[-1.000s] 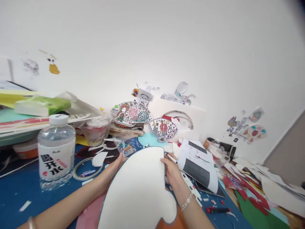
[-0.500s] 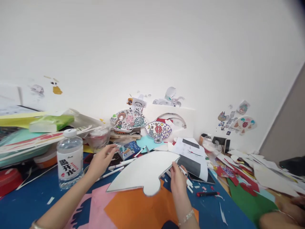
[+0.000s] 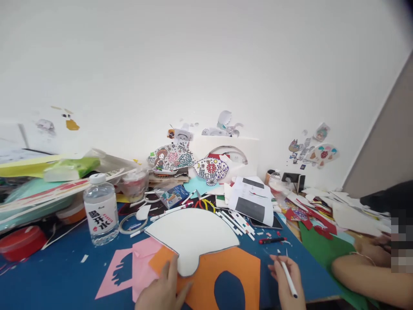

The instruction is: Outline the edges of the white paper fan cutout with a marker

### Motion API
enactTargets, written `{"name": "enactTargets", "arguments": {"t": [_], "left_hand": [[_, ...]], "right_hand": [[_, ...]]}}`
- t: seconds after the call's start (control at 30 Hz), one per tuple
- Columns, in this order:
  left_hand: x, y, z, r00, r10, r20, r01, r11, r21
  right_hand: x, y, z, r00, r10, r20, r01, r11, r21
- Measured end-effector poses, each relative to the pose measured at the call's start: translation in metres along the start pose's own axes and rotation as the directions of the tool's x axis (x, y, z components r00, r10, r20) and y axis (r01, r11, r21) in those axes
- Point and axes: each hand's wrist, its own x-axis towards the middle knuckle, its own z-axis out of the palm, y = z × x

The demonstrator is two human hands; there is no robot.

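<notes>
A white fan-shaped card [image 3: 193,230] with a dark outline lies flat on orange paper [image 3: 203,288] that has an oval hole. My left hand [image 3: 159,288] rests at the card's lower left edge, fingers apart, with fingertips at the card and the orange paper. To the right, my right hand [image 3: 288,280] is closed around a white marker [image 3: 288,277]. Pink paper [image 3: 143,254] with cut-out shapes sits left of the orange sheet. Several white markers [image 3: 237,224] lie in a heap just beyond the card's right side.
A water bottle [image 3: 101,211] stands at left beside a red tub [image 3: 22,243]. Decorated fans [image 3: 211,170] lean by the wall. A black-and-red pen [image 3: 272,240] lies at right. Another person's arm [image 3: 371,275] rests near green paper [image 3: 319,254].
The card has gone from raised and tilted in my right hand to flat on the orange paper. My left hand came back from the clutter to the card; my right hand moved right with the marker.
</notes>
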Motion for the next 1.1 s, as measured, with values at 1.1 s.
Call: {"name": "enactTargets", "arguments": {"t": [1.1], "left_hand": [[0.029, 0.060, 0.001, 0.907, 0.419, 0.050, -0.420, 0.908, 0.002]], "right_hand": [[0.044, -0.020, 0.079, 0.694, 0.050, 0.719, -0.193, 0.974, 0.119]]}}
